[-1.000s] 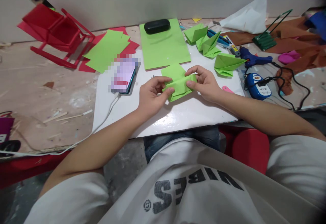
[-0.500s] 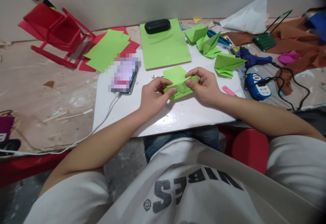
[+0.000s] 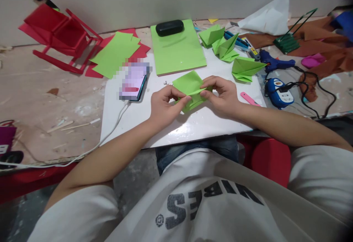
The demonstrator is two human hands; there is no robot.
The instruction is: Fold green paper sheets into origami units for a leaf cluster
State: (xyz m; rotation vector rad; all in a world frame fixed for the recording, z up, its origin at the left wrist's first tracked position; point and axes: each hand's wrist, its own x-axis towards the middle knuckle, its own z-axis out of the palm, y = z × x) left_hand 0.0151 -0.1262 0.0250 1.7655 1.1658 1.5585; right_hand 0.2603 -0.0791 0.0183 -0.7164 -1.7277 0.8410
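Note:
Between my hands, just above a white board (image 3: 132,124), is a sheet of green paper (image 3: 189,82) with folds in it. My left hand (image 3: 168,104) pinches its left edge between thumb and fingers. On the right side, my right hand (image 3: 220,93) grips the same paper, thumb in front and fingers behind. A raised crease runs across the paper from one hand to the other. Several folded green paper pieces (image 3: 245,69) stand at the board's upper right. A pink-handled tool (image 3: 249,98) lies by my right wrist, partly covered by the forearm.
A phone (image 3: 135,82) with a white cable lies left of my hands. Behind them, a black case (image 3: 169,28) rests on a green pad (image 3: 179,56). A red paper rocking chair (image 3: 66,40) stands far left. To the right are a blue glue gun (image 3: 275,62) and a power socket (image 3: 280,93).
The green paper's far part has turned and now rises to a corner at the back. Its crease stands up more sharply between my fingers. Both hands keep their hold, nearly in place.

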